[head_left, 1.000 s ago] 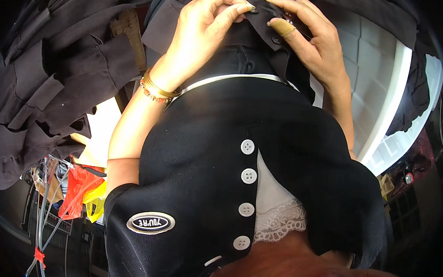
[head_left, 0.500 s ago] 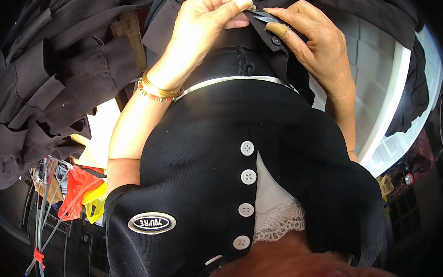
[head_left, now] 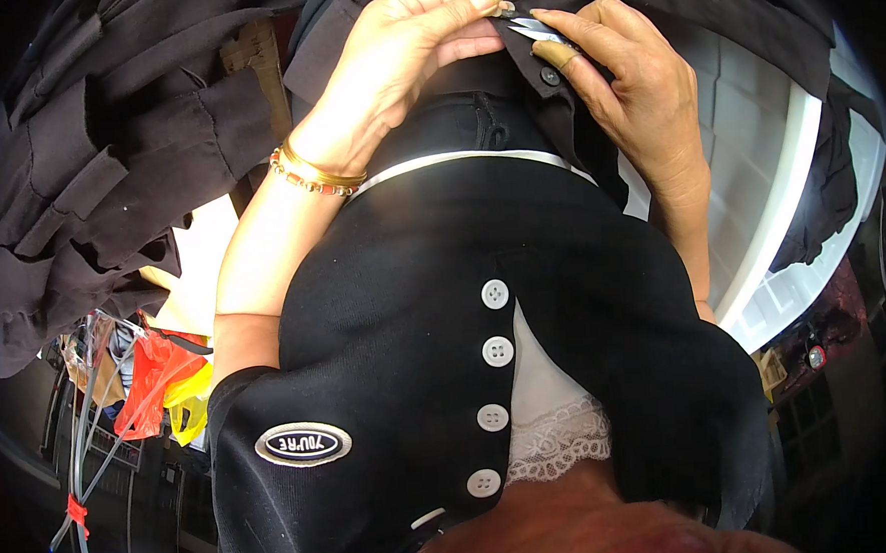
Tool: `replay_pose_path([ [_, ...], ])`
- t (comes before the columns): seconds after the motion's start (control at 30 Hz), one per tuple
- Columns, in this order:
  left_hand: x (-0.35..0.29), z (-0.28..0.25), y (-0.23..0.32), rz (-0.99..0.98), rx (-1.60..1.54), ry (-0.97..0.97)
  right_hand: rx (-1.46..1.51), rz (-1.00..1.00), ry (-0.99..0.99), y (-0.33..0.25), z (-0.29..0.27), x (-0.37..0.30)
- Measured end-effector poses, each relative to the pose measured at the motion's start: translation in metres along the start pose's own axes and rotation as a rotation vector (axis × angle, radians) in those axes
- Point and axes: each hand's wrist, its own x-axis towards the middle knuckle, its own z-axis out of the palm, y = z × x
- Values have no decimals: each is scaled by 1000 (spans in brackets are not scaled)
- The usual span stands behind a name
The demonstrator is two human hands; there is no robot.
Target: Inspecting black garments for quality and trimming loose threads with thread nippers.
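My left hand (head_left: 397,64), a bracelet at its wrist, pinches the edge of a dark garment (head_left: 550,111) between thumb and fingers near the top of the view. My right hand (head_left: 646,91) is closed around small metal thread snips (head_left: 538,31), whose pointed blades reach toward the left fingertips. A tan wrap (head_left: 556,58) covers one right fingertip. Just below the blades, a dark button (head_left: 550,75) sits on the garment's edge. Whether the blades touch cloth or thread is too small to tell.
Dark garments (head_left: 146,152) are heaped at the left. To the right stands a white plastic basin (head_left: 789,188) with dark cloth (head_left: 830,196) over its rim. Red (head_left: 153,382) and yellow (head_left: 189,400) plastic bags hang by metal rods at lower left.
The snips and both hands have shifted very slightly at the garment edge. My left fingertips have moved up a little; both grips stay the same.
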Motion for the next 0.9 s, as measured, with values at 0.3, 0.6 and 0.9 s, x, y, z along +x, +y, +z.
replay_pose_path([
  [0.3,-3,8,7,-13,-110,-76,-46,-44,57,0,2,2],
  [0.6,-3,5,4,7,-113,-96,-179,-81,90,-7,6,3],
  [0.9,-13,8,10,197,208,-33,77,-64,138,19,9,-4],
])
